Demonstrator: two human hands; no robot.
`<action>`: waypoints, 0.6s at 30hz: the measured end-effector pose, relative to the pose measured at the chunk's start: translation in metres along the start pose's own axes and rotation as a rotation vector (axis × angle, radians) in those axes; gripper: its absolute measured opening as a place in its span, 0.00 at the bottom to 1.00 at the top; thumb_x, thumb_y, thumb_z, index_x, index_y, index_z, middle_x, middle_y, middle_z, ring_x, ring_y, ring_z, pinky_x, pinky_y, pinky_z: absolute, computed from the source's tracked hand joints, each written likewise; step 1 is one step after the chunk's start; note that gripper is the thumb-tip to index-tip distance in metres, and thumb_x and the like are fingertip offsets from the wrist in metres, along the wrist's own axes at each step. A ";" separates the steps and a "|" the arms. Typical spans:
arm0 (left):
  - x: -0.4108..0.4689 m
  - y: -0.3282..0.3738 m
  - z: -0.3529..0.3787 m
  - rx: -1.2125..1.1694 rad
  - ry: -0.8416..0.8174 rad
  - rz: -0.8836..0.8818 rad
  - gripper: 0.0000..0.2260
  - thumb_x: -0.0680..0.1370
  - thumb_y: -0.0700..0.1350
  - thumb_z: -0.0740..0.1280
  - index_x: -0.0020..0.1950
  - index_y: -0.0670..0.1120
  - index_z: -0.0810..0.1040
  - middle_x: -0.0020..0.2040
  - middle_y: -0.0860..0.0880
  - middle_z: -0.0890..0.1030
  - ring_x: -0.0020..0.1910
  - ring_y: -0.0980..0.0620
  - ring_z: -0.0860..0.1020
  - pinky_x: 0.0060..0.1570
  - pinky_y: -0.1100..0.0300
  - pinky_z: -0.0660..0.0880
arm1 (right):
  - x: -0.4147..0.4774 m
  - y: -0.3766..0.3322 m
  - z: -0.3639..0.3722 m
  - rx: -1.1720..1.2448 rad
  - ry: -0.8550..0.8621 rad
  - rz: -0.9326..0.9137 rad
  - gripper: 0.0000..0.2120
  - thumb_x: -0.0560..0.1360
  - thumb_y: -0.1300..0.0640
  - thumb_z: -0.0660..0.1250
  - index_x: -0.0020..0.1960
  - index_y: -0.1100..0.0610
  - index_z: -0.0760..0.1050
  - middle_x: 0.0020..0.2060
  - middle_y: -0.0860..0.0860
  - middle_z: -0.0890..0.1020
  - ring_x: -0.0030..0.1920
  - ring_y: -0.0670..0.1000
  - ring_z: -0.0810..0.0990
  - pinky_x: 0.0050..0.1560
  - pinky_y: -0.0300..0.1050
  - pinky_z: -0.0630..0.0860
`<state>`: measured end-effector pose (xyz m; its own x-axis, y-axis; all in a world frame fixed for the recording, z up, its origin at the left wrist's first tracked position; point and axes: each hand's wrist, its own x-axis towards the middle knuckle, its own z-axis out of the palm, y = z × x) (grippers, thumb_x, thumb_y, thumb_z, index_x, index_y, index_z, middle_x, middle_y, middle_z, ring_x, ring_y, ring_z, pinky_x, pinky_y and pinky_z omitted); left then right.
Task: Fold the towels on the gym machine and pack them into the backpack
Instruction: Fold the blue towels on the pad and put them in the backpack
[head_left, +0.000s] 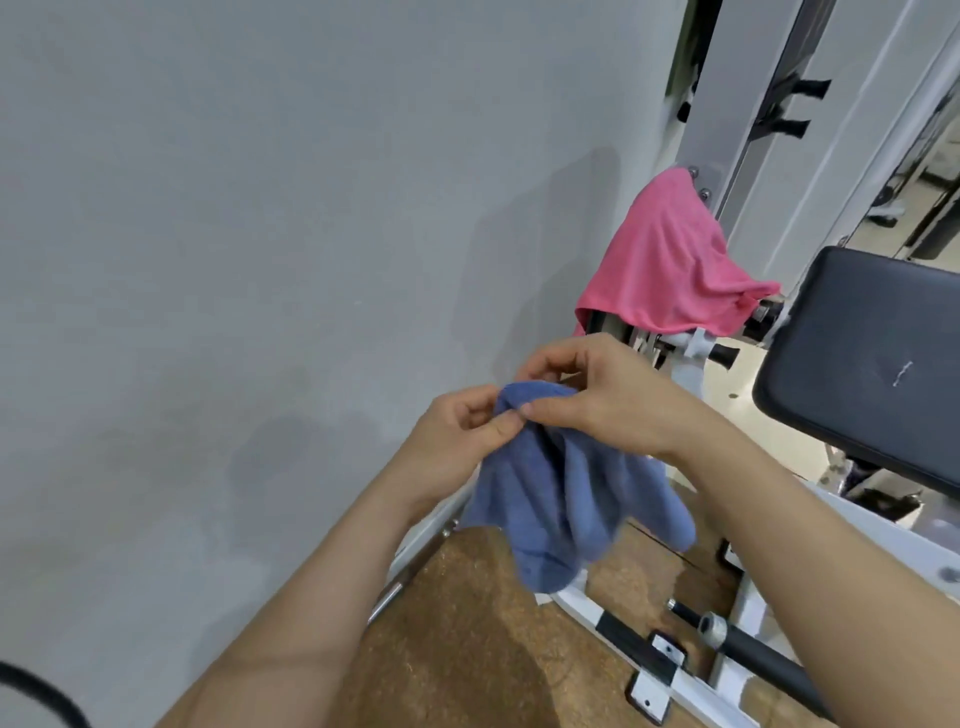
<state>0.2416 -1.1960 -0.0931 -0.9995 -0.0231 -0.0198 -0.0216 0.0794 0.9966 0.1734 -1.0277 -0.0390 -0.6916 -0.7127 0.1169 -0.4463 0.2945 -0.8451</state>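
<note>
**Hidden or unclear**
- The top hem of the blue towel (566, 483) is covered by the fingers holding it. Its lower lobes are blurred at the edges.
- The pink towel (670, 270) covers the part it hangs on, so the shape of that part cannot be told.
- The black pad (872, 364), at 3 o'clock in the view, is cut off by the right edge.
- A black curved strip (47, 693) at 7 o'clock is cut off by the frame edge and cannot be identified.
- Both forearms run out of the bottom of the view.

**Blue towel**
- It is mid-blue terry, bunched and not yet folded.
- It is held in the air just toward 5 o'clock of centre, in front of the grey wall (260, 234) and above the brown floor (467, 649).
- It hangs from a gathered top in several loose lobes.

**Left hand** (462, 431)
- It sits at 9 o'clock of the towel's top.
- Thumb and forefinger pinch the gathered edge, and the other fingers are curled inward.

**Right hand** (582, 395)
- It sits at 1 o'clock of the towel's top, its thumb tip meeting the left thumb.
- Thumb and forefinger pinch the same edge, and the other fingers are bent over the far side of the cloth.

**Pink towel**
- It lies at 1 o'clock from the hands, well apart from the blue one.
- It is draped over the white gym machine (727, 104) in smooth folds, with one corner drawn out toward the pad at 4 o'clock
</note>
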 end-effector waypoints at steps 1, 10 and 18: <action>0.001 0.002 0.000 -0.043 0.056 0.016 0.05 0.79 0.38 0.66 0.52 0.39 0.81 0.46 0.44 0.84 0.46 0.51 0.81 0.48 0.59 0.77 | 0.004 -0.002 0.000 -0.032 0.015 -0.008 0.05 0.71 0.63 0.73 0.43 0.54 0.81 0.33 0.50 0.81 0.36 0.51 0.79 0.43 0.46 0.76; 0.001 0.025 -0.061 -0.183 0.617 0.306 0.09 0.78 0.35 0.65 0.42 0.47 0.80 0.35 0.57 0.82 0.37 0.60 0.78 0.41 0.66 0.75 | -0.038 0.038 -0.043 0.022 -0.118 0.344 0.17 0.64 0.49 0.77 0.45 0.60 0.82 0.42 0.60 0.84 0.40 0.61 0.82 0.42 0.54 0.78; 0.006 0.010 -0.029 -0.088 -0.124 -0.059 0.04 0.64 0.40 0.67 0.37 0.46 0.79 0.35 0.45 0.76 0.34 0.51 0.73 0.33 0.62 0.68 | -0.077 0.042 -0.062 0.908 0.447 0.240 0.08 0.76 0.64 0.63 0.52 0.57 0.79 0.42 0.53 0.83 0.44 0.51 0.82 0.43 0.41 0.80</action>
<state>0.2364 -1.2238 -0.0813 -0.9917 0.0983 -0.0832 -0.0842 -0.0063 0.9964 0.1733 -0.9207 -0.0509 -0.9357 -0.3435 -0.0805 0.1988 -0.3248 -0.9247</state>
